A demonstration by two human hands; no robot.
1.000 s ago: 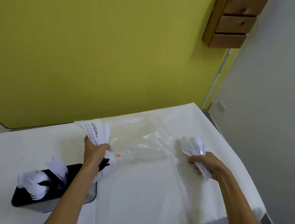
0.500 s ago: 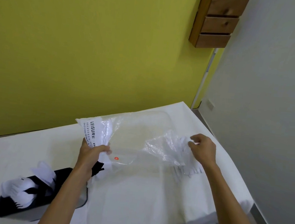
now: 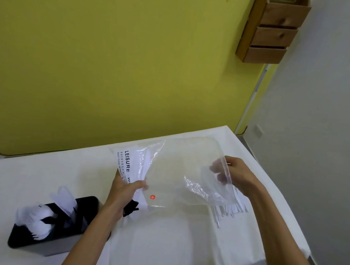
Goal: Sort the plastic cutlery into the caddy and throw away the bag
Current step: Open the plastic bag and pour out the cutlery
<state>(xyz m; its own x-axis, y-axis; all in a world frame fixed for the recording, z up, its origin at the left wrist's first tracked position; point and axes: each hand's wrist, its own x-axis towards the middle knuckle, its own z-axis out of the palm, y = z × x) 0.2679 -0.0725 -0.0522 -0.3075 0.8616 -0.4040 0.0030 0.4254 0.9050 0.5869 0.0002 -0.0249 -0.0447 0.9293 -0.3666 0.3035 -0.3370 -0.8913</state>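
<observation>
there, bag (image 3: 177,176) between both hands' fingers (image 3: 220,170)

This looks like a small, plain room indoors, maybe in a home or an office; I cannot tell which. One wall (image 3: 112,60) is painted yellow-green, and the grey wall (image 3: 326,132) beside it is pale. A little wooden box of drawers (image 3: 272,32) hangs high up near the corner. A thin white strip (image 3: 252,97) runs down the corner, and a plug socket (image 3: 259,130) sits low on the grey wall. The table (image 3: 178,246) has a white cloth on it. A black caddy (image 3: 88,205) full of white plastic cutlery (image 3: 37,219) stands there.
</observation>
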